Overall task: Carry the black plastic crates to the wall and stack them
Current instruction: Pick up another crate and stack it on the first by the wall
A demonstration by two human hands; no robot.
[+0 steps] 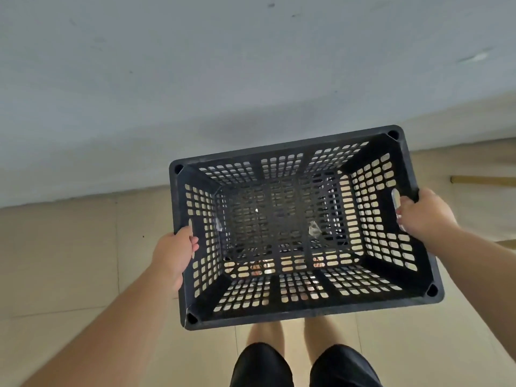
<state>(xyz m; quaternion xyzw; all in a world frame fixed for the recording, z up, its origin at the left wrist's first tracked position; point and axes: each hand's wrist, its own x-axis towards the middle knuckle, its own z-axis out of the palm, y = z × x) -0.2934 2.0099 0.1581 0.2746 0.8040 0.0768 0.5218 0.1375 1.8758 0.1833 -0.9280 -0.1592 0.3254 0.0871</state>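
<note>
A grey wall fills the upper frame above a beige tiled floor. In the centre, one empty black crate hangs lifted, left hand and right hand each with grip closed on its side handles. No stack shows yet, so setting down probably remains.

You hold a black crate pierced with a grid of small holes, against a pale grey wall, beige floor tiles and your black shorts.
</note>
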